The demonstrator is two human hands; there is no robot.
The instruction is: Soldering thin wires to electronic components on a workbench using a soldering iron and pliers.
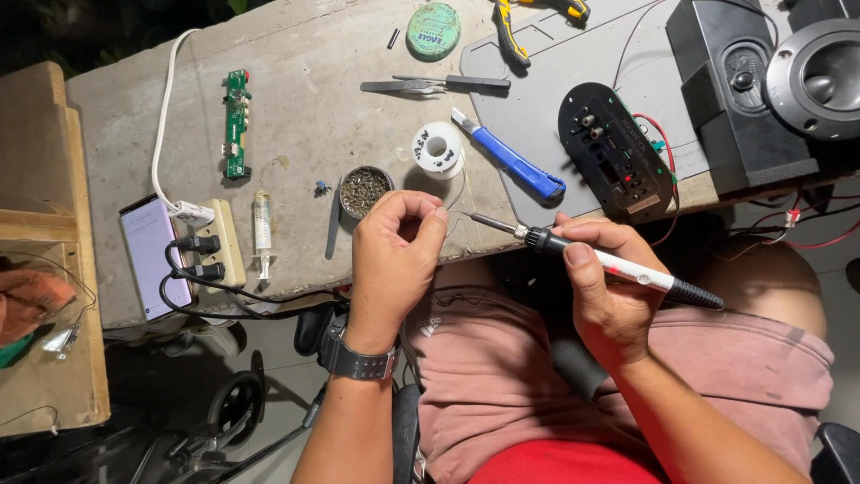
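Grey bench: a concrete slab (296,54) carries the work, with a grey mat (573,72) laid over its right part.
Right hand: the right hand (609,287) is closed around a soldering iron (618,264), white-bodied with black grips, held near the bench's front edge.
Iron tip: the metal tip points left toward the left hand's fingertips and stops just beside them.
Left hand: the left hand (394,260) has thumb and fingers pinched together; whatever it pinches is too small to tell. A black watch (358,358) sits on its wrist.
Just beyond the left hand: a small round tin of metal shavings (365,190) and a white solder spool (437,148), with a thin wire running down from the spool toward the fingers.
Mat: a blue utility knife (511,161), a black oval circuit panel (614,152) with red wires, and a black speaker box (743,90).
Far edge: tweezers (430,85), a green round tin (434,30), yellow-handled pliers (511,31).
Left side: a green circuit board (236,124), a syringe (262,229), a power strip (219,242) with 2 black plugs, a phone (152,255).
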